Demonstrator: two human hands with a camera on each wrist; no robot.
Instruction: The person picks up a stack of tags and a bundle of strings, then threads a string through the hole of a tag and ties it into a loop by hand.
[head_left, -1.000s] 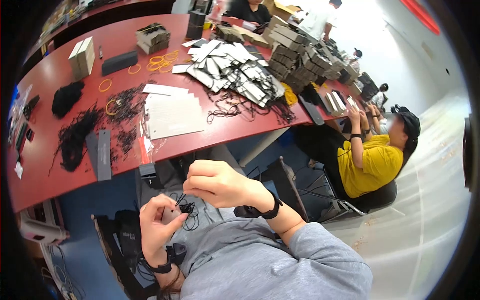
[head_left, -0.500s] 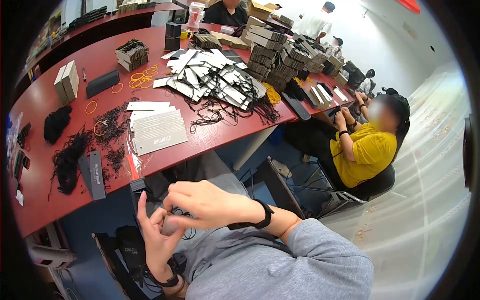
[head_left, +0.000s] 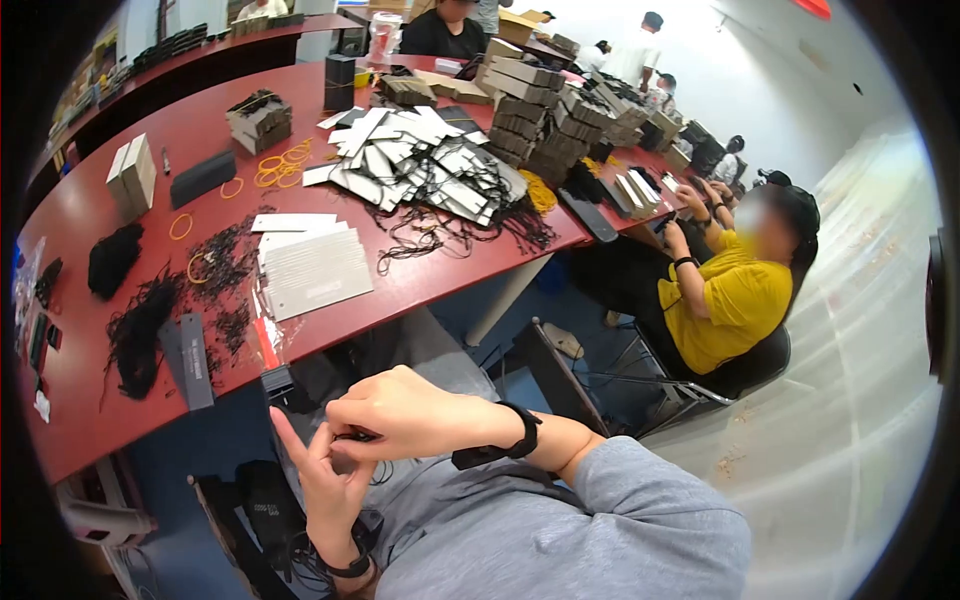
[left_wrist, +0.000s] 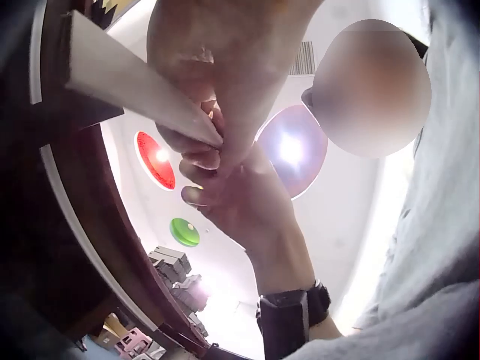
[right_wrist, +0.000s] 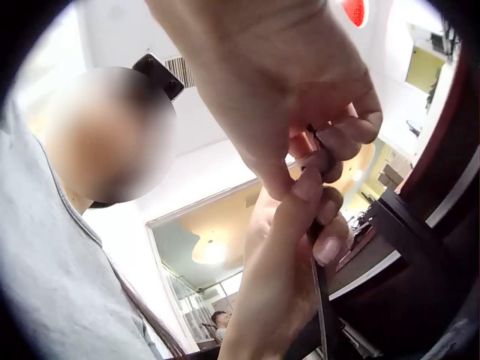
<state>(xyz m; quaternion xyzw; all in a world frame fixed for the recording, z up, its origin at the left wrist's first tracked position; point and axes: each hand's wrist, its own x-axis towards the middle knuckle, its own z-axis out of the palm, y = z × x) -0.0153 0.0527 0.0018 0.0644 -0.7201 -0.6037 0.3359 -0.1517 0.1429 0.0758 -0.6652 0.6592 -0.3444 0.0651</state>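
Observation:
Both hands meet in front of the grey shirt in the head view. My left hand (head_left: pixel 330 490) pinches a pale card tag between thumb and fingers, its index finger pointing out. In the left wrist view the tag (left_wrist: pixel 124 79) shows as a long, stiff strip running out from the fingers. My right hand (head_left: pixel 425 415) lies over the left fingertips, its fingers bent. It pinches a thin black cord; in the right wrist view the cord (right_wrist: pixel 311 131) shows between the fingers. Most of the tag is hidden behind the hands in the head view.
On the red table (head_left: pixel 420 285) lie a neat stack of pale tags (head_left: pixel 318 272), a heap of corded tags (head_left: pixel 420 160), black cord bundles (head_left: pixel 140 345), yellow rubber bands (head_left: pixel 283 165) and dark tags (head_left: pixel 190 360). A person in yellow (head_left: pixel 730 300) sits at the right.
My right hand has come down and left from above the left hand, onto its fingertips. The left index finger has straightened outward. The head view has shifted slightly.

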